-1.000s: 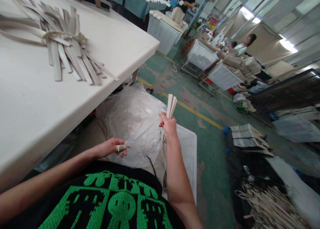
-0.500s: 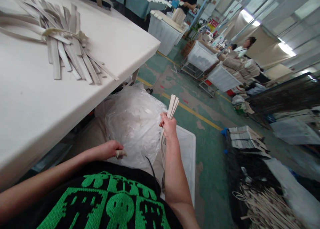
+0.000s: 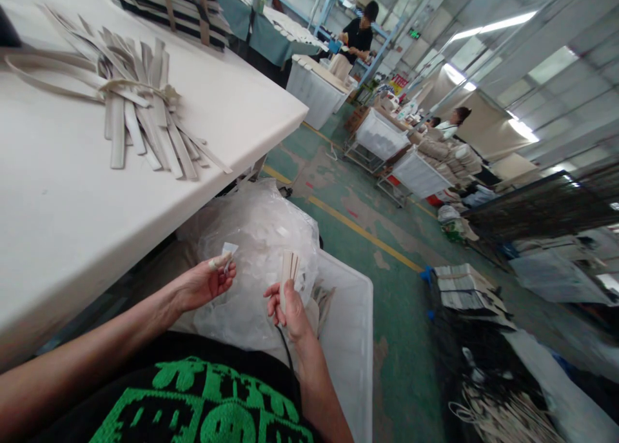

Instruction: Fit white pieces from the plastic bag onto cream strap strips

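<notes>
My right hand (image 3: 289, 307) grips a small bundle of beige strips (image 3: 289, 269), their ends fanned upward. To its left, my left hand (image 3: 206, 283) is palm up with curled fingers, holding a small white piece (image 3: 230, 248) at the fingertips; a pale covering (image 3: 220, 260) is on one finger. Both hands are above a clear plastic bag (image 3: 256, 224) with white pieces inside, on my lap. A tied bundle of beige straps (image 3: 140, 101) lies on the white table (image 3: 72, 217) at the left.
A white plastic bin (image 3: 355, 301) stands beside the bag, with strips inside. The table edge runs close to my left arm. Farther off are wheeled bins (image 3: 382, 133), a stack of bundled pieces (image 3: 467, 287), a strap heap (image 3: 503, 407) and a standing person (image 3: 360, 37).
My right hand has moved left and down, over the bag, with the strips. My left hand has turned palm up, and a white piece now shows at its fingertips. The view has shifted slightly.
</notes>
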### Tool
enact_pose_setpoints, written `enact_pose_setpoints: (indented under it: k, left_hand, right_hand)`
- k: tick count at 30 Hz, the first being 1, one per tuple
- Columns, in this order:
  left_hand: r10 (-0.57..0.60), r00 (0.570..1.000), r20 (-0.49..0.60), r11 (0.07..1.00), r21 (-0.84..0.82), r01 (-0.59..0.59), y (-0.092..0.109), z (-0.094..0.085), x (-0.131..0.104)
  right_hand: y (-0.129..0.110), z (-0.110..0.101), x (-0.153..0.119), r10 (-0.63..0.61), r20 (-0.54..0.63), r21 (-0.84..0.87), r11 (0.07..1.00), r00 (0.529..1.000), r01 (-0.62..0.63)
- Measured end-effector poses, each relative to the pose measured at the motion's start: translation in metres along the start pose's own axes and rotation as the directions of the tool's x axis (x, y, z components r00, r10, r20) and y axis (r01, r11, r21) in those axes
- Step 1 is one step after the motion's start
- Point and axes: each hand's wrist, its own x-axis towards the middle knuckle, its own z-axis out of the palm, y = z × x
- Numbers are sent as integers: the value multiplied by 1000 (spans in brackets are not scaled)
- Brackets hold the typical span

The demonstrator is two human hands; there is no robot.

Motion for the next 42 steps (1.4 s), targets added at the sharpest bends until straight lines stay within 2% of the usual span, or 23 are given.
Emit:
enact_pose_setpoints:
  k: [4,9,14,17,23,27,33,42]
  left_hand:
    - [39,998,-46,990,-136,-45,0,18,-3]
    - [74,997,-27,982,-170,-78,-4,23,-6]
    - [102,995,-2,983,-150,-101,-8,22,-8]
    - [116,993,38,985,-137,-109,-13,19,-6]
    - [104,991,80,992,-76,-98,-22,12,-2]
    - [107,993,59,990,-97,-101,-20,13,-2]
    - [138,990,-4,980,-141,-137,-11,13,-2]
    - [121,992,21,985,-126,-118,-16,13,-4]
  right_hand:
    - [-4,9,-21,25,77,-15,1000,997,-24]
    - [-2,28,-32,69,171,-137,989,983,-46]
    - [3,42,-26,73,116,-204,978,991,-48]
    - [3,44,-21,78,73,-227,972,994,-60]
    - [0,44,-13,67,68,-270,962,995,-46]
    - [0,43,-11,49,85,-272,962,995,-24]
    - [-4,41,-24,-11,51,-320,947,999,27]
    - [-8,44,-23,-51,1,-428,902,999,47]
